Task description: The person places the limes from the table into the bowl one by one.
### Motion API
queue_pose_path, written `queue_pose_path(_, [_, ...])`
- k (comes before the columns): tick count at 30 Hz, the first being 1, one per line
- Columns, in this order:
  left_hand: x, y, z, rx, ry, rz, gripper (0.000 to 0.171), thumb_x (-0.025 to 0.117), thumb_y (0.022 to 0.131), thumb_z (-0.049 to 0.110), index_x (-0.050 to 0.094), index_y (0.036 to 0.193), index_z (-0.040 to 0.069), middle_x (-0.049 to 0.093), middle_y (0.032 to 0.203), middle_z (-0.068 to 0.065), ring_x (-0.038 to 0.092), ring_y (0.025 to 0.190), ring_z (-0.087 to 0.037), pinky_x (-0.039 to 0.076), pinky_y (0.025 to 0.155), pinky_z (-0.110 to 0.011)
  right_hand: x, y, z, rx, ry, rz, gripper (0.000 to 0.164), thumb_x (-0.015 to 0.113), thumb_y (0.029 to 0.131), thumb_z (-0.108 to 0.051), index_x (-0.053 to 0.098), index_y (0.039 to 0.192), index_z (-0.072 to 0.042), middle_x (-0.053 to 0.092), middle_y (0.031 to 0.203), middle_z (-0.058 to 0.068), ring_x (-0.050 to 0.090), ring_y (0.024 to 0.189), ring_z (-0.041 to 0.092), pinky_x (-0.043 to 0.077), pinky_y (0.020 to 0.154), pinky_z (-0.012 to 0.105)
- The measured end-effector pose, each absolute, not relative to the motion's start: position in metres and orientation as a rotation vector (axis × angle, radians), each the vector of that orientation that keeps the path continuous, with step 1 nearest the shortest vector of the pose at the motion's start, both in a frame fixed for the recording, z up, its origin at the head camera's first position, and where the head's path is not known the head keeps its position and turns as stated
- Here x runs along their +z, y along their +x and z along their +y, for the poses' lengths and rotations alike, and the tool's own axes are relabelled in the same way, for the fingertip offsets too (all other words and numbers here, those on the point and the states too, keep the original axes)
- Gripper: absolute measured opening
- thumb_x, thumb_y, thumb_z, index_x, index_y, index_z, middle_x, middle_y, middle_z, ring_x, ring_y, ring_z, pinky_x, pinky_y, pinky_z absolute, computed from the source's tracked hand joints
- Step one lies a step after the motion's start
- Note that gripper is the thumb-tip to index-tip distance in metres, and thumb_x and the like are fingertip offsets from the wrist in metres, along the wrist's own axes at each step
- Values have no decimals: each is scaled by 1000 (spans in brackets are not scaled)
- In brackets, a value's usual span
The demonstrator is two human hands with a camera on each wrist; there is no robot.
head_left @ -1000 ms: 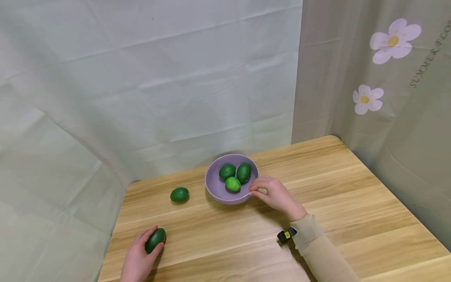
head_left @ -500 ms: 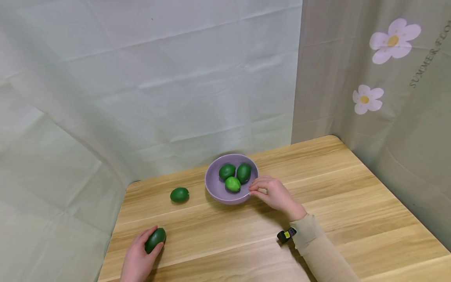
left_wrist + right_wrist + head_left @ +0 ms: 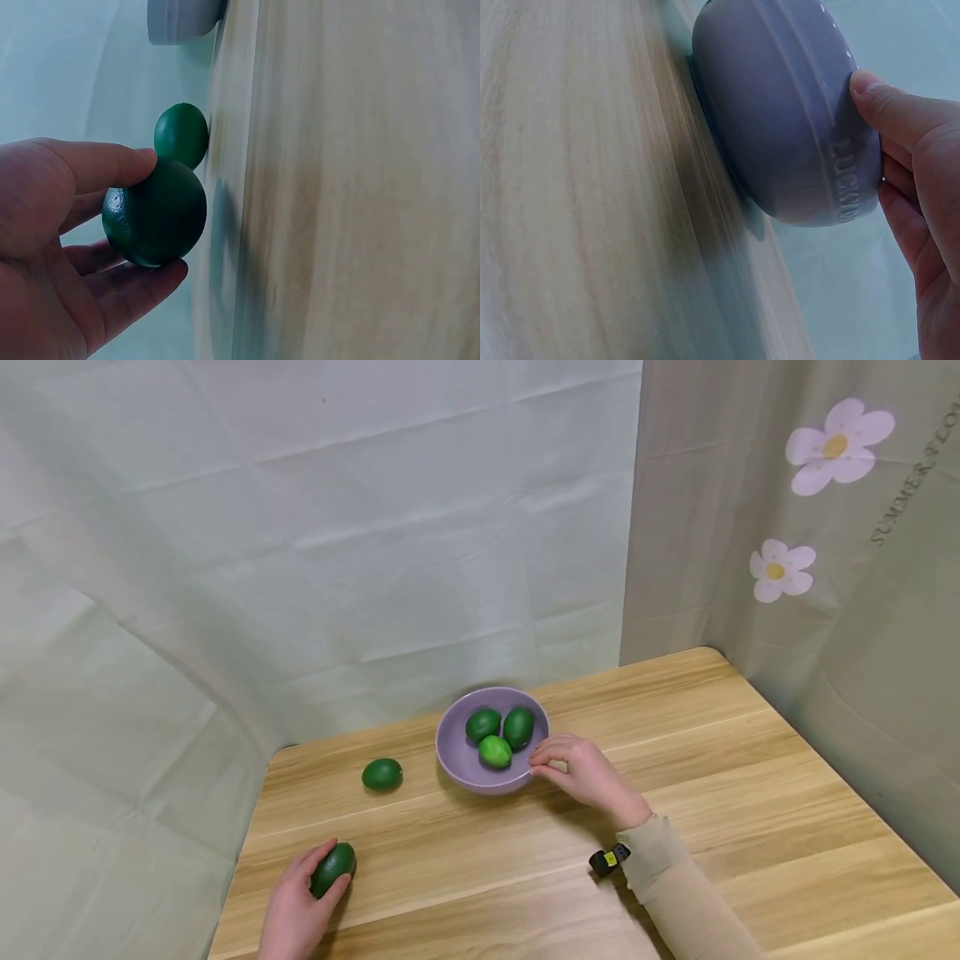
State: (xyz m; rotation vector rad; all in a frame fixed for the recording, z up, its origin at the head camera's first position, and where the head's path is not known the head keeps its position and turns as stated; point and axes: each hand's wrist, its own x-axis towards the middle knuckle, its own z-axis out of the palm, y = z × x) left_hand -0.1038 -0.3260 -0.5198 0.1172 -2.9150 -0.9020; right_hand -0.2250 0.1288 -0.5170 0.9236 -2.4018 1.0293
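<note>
In the head view my left hand (image 3: 298, 897) grips a dark green lime (image 3: 333, 870) at the front left, thumb on one side and fingers on the other. The left wrist view has this lime (image 3: 156, 214) held close over the tabletop, with another dark green lime (image 3: 182, 135) behind it. That second lime (image 3: 382, 774) lies on the table left of a purple bowl (image 3: 459, 760). My right hand (image 3: 588, 772) pinches the bowl's right rim between thumb and fingers; raised letters mark the bowl's side (image 3: 795, 135). Inside sit two dark green limes (image 3: 519, 727) and a brighter green one (image 3: 495, 751).
The wooden table (image 3: 675, 760) has its back edge close behind the bowl, against a pale hanging cloth (image 3: 420, 543). A grey-brown curtain (image 3: 712, 510) with printed flowers hangs at the right. A small black device (image 3: 609, 860) is at my right wrist, by the sleeve.
My left hand and the lime in it have shifted very slightly towards the right and back. The right hand keeps its hold on the bowl, and the other limes lie as before.
</note>
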Motion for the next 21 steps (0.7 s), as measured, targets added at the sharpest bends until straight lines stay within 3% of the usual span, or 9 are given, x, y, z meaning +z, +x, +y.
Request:
queue_pose_path(16, [-520, -104, -318, -889, 77, -2822, 55, 80, 86, 18, 60, 137, 11, 59, 130, -19, 59, 114, -41, 55, 87, -56, -518, -225, 129, 1036, 920, -2391, 12, 80, 86, -21, 79, 95, -14, 73, 102, -10, 65, 103, 10, 52, 100, 34])
queue_pose_path(21, [-515, -106, -311, -891, 66, -2828, 54, 79, 86, 21, 61, 137, 14, 60, 131, -15, 60, 111, -35, 57, 78, -41, -517, -225, 129, 1038, 924, -2385, 12, 80, 86, -21, 79, 95, -13, 73, 102, -9, 65, 103, 10, 52, 99, 34])
